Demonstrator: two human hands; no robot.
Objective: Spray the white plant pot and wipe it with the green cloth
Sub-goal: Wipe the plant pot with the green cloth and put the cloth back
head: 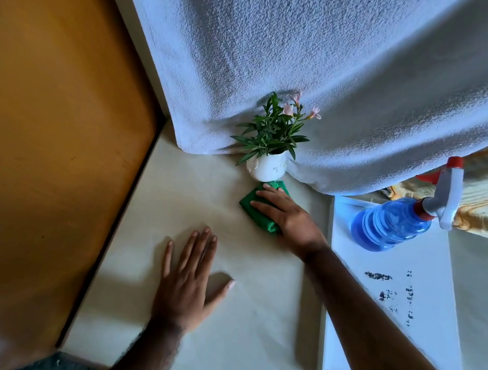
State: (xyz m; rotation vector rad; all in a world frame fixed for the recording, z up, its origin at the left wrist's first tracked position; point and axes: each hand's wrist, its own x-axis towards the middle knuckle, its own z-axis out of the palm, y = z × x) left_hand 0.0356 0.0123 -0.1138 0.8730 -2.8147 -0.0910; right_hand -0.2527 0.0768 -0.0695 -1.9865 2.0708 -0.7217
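Currently our right hand presses flat on the green cloth, at 6 o'clock of the white plant pot, touching it. Our left hand lies open and empty on the tabletop. We judge wiping barely begun; the spray bottle stands at 3 o'clock.

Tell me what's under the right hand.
A folded green cloth lies flat on the table beneath the right hand, its far edge near the white pot. Whatever is beneath the cloth is hidden.
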